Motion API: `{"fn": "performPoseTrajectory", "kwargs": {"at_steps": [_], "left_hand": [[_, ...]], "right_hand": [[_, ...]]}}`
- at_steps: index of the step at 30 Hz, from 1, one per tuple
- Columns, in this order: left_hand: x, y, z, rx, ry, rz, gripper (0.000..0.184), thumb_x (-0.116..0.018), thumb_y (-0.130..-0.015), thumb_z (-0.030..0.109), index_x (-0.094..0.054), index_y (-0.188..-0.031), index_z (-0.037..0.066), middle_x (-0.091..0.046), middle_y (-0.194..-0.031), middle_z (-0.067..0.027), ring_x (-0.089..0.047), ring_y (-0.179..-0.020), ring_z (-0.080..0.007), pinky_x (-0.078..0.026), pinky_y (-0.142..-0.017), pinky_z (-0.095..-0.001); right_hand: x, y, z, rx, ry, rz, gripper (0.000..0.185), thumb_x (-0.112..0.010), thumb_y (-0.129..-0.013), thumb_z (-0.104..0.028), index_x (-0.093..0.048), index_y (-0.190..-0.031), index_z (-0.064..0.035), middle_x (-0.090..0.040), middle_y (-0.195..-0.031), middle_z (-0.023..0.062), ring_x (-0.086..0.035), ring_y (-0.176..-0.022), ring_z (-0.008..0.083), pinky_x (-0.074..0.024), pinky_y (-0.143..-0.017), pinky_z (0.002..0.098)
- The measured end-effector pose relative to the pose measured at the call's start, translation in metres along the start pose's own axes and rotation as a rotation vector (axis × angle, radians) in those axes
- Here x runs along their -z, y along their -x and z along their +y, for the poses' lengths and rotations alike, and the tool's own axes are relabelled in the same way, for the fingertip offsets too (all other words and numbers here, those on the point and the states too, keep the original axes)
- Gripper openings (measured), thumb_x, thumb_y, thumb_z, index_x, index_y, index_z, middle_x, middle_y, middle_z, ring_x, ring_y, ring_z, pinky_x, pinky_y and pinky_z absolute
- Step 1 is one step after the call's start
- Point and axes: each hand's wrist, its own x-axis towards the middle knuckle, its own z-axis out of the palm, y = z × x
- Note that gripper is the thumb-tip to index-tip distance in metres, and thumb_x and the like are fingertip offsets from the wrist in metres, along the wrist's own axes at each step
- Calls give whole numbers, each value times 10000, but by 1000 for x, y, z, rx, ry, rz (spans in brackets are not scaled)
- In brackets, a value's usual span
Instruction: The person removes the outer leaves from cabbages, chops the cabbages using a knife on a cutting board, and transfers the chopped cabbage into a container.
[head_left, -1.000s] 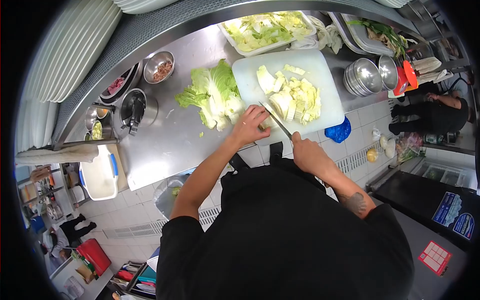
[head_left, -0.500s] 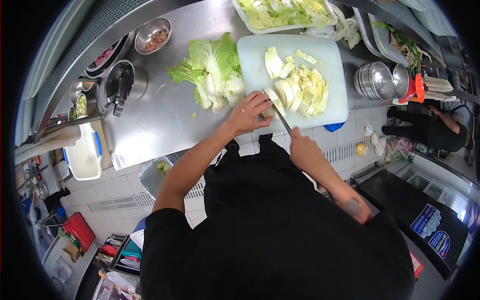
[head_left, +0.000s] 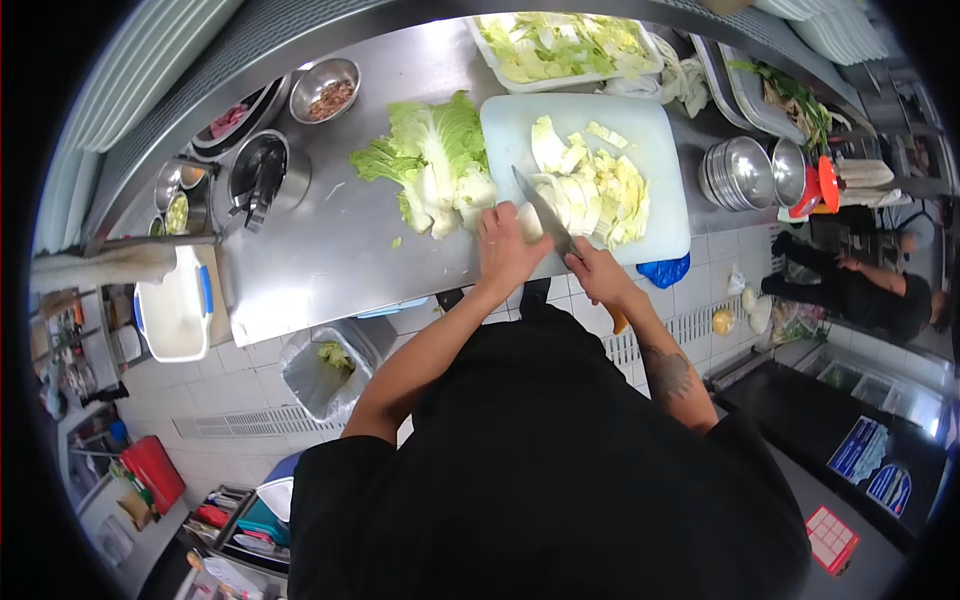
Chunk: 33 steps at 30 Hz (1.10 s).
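My right hand (head_left: 602, 279) grips the handle of a kitchen knife (head_left: 545, 213), its blade pointing up and left over the white cutting board (head_left: 662, 135). My left hand (head_left: 510, 250) is at the board's left edge with curled fingers on a pale piece of napa cabbage (head_left: 528, 222), partly hidden by the hand. Right of the blade lies a heap of cut napa cabbage (head_left: 615, 195), with a few loose slices above it. Leafy napa cabbage sections (head_left: 430, 150) rest on the steel counter left of the board.
Behind the board stands a white tub of cut leaves (head_left: 560, 50). Steel bowls (head_left: 740, 172) are at the right, a bowl of brown bits (head_left: 327, 92) at the left. A lined bin (head_left: 320, 375) stands below the counter (head_left: 300, 260). Another person (head_left: 860, 285) is far right.
The knife has moved left and up, its blade now showing more fully, flat side visible. My left hand has shifted lower, with its fingers pointing up the board. The camera view has shifted slightly.
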Motion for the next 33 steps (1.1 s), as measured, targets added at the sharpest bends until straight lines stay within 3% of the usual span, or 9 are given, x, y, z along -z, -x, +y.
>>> {"fn": "performPoseTrajectory", "kwargs": {"at_steps": [3,7,10,12,17,23,26,29,33], "left_hand": [[13,13,-3,136,140,-58,507,-745,-744,219,-484,-1125,10,-525,-1048,-191,-557,-946,-344,-489,-792,-473],[13,24,-41,635,889,-111,422,-641,-849,92,-429,-1203,3,-589,-999,-123,-649,-755,-197,-555,-573,-317],[33,36,-54,793,1084,-158,342,-602,-892,88,-451,-1194,35,-566,-1072,-126,-635,-798,-188,-567,-639,-345],[43,39,-44,806,1024,-180,427,-629,-889,147,-419,-1245,43,-571,-1064,-117,-625,-803,-180,-562,-631,-342],[41,25,-8,767,750,-196,614,-699,-861,304,-379,-1299,16,-610,-1110,-142,-651,-863,-186,-546,-528,-312],[38,35,-31,756,854,-146,507,-722,-865,291,-444,-1204,36,-646,-1004,-98,-657,-804,-171,-518,-500,-296],[79,69,-53,766,810,-43,472,-727,-865,297,-471,-1181,58,-655,-971,-76,-657,-759,-160,-507,-495,-291],[148,121,-89,870,684,191,454,-727,-859,289,-482,-1166,62,-659,-962,-85,-665,-759,-163,-502,-472,-274],[227,203,-189,1075,424,524,521,-715,-855,352,-476,-1245,102,-639,-1041,-105,-666,-872,-229,-574,-558,-342]], "right_hand": [[9,12,-10,-18,-66,7,190,-494,-1021,-225,-425,-1006,-49,-498,-556,74,-503,-390,163,-431,-379,326],[40,23,-16,3,-91,170,240,-518,-1019,-251,-446,-952,-32,-489,-530,73,-471,-385,152,-402,-395,331],[73,15,10,-1,87,346,228,-520,-1015,-261,-470,-973,-43,-572,-573,134,-565,-436,224,-431,-426,373],[94,2,41,63,285,457,213,-517,-997,-239,-453,-945,-43,-626,-670,229,-613,-602,434,-459,-537,481],[125,-28,100,-29,513,632,236,-543,-968,-264,-447,-977,-49,-595,-618,178,-639,-536,331,-499,-495,451],[136,-51,114,-98,474,834,276,-577,-913,-230,-433,-1035,-30,-617,-885,286,-596,-875,522,-470,-790,568],[159,-79,169,201,779,906,250,-588,-882,-193,-475,-1009,-9,-556,-951,235,-590,-895,473,-476,-757,526],[155,-73,163,-12,1019,903,312,-609,-886,-265,-520,-1063,-24,-586,-1034,183,-631,-923,380,-509,-761,509],[142,-65,148,19,733,928,296,-625,-875,-323,-586,-1012,-63,-648,-1022,184,-637,-898,379,-508,-796,480]]}}
